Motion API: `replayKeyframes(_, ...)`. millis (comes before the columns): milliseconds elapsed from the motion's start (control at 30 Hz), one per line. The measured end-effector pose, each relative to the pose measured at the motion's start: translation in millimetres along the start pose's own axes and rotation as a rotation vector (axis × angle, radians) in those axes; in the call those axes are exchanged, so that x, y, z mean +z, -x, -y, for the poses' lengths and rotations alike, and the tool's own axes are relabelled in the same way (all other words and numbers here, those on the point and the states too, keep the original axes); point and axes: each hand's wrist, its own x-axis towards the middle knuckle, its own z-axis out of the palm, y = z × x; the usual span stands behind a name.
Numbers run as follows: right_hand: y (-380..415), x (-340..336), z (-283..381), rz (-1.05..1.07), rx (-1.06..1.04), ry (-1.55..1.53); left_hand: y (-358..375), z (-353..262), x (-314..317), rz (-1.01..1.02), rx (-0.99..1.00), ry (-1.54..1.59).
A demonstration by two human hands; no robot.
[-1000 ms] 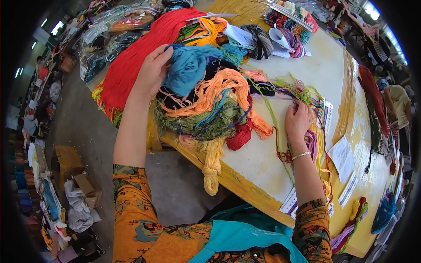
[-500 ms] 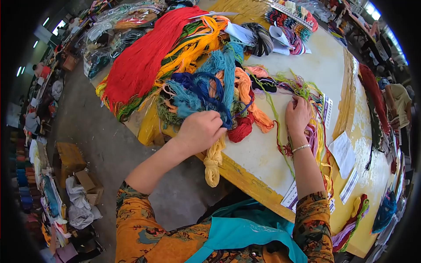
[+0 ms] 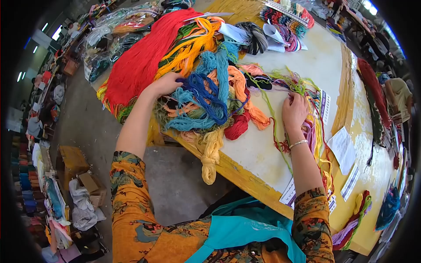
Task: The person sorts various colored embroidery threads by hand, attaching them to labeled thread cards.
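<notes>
My left hand [image 3: 166, 84] is at the upper left edge of a dark blue yarn skein [image 3: 204, 94], its fingertips closed on the strands. Light blue yarn [image 3: 188, 122] and peach yarn [image 3: 239, 83] lie tangled around it. To the left is a long red hank [image 3: 144, 57] beside orange yarn [image 3: 197, 41]. A pale yellow skein [image 3: 210, 158] hangs over the table edge, near a dark red ball of yarn [image 3: 239, 126]. My right hand [image 3: 295, 109], with a bracelet at the wrist, rests curled at green and multicoloured strands [image 3: 298, 83]; its fingertips are partly hidden.
White paper sheets [image 3: 343, 149] and printed cards [image 3: 349, 183] lie on the yellow-edged table [image 3: 245, 173]. A small multicoloured bundle [image 3: 353, 223] is at the lower right. Plastic-wrapped yarn [image 3: 118, 26] is at the upper left; a person [image 3: 399, 98] is at the far right.
My left hand has moved up and left across the pile. The dark blue yarn is more spread out, and light blue strands lie lower. My right hand has barely moved.
</notes>
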Motion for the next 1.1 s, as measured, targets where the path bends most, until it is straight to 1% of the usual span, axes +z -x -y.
replayKeyframes(67, 0, 1, 0, -0.016, -0.015, 0.025, 8, -22, -19, -0.031, -0.046, -0.119)
replayKeyframes(100, 1, 1, 0, -0.012, -0.015, 0.022, 13, -24, -23, -0.205, 0.046, 0.041)
replayKeyframes(167, 1, 2, -1, -0.033, -0.027, 0.015, 31, -52, -36, -0.362, 0.05, 0.36)
replayKeyframes(233, 1, 2, -2, -0.028, -0.032, -0.003, 44, -58, -48, -0.38, 0.069, 0.367)
replayKeyframes(300, 1, 3, -2, -0.031, -0.024, -0.002, 54, -63, -53, -0.441, 0.095, 0.536)
replayKeyframes(400, 1, 4, -2, -0.035, -0.029, 0.004, 65, -78, -66, -0.581, 0.059, 0.81)
replayKeyframes(500, 2, 2, -1, -0.033, -0.028, 0.018, 79, -86, -92, -0.651, 0.142, 0.944)
replayKeyframes(533, 2, 1, 0, -0.03, -0.026, 0.032, 82, -85, -103, -0.733, 0.169, 0.962)
replayKeyframes(633, 1, 1, -1, -0.024, -0.021, 0.029, 98, -93, -145, -0.811, 0.21, 1.248)
replayKeyframes(700, 2, 1, -1, -0.035, -0.027, 0.033, 118, -101, -170, -0.886, 0.377, 1.232)
replayKeyframes(733, 2, 1, -1, -0.043, -0.03, 0.043, 130, -91, -190, -0.641, 0.637, 1.348)
replayKeyframes(767, 2, 2, -1, -0.05, -0.036, 0.055, 145, -88, -201, -0.648, 0.64, 1.339)
replayKeyframes(833, 2, 2, -1, -0.045, -0.028, 0.054, 170, -90, -217, -0.182, 0.844, 1.318)
replayKeyframes(867, 2, 2, -2, -0.037, -0.016, 0.063, 180, -91, -214, -0.41, 0.792, 1.28)
replayKeyframes(900, 0, 2, -3, 0.002, -0.002, 0.045, 188, -91, -209, -0.417, 0.795, 1.273)
replayKeyframes(933, -3, 2, -5, -0.001, -0.007, 0.038, 193, -92, -202, -0.284, 0.877, 1.312)
replayKeyframes(967, -7, 5, -9, 0.087, 0.029, -0.009, 200, -99, -192, -0.146, 0.957, 1.348)
replayKeyframes(1000, -13, 7, -15, 0.174, 0.065, -0.054, 210, -106, -180, -0.123, 0.906, 1.441)
replayKeyframes(1033, -28, 25, -38, 0.264, 0.052, -0.149, 218, -107, -170, -0.127, 0.908, 1.438)
replayKeyframes(1100, -42, -9, -25, 0.473, 0.179, -0.141, 231, -99, -146, -0.189, 0.875, 1.462)
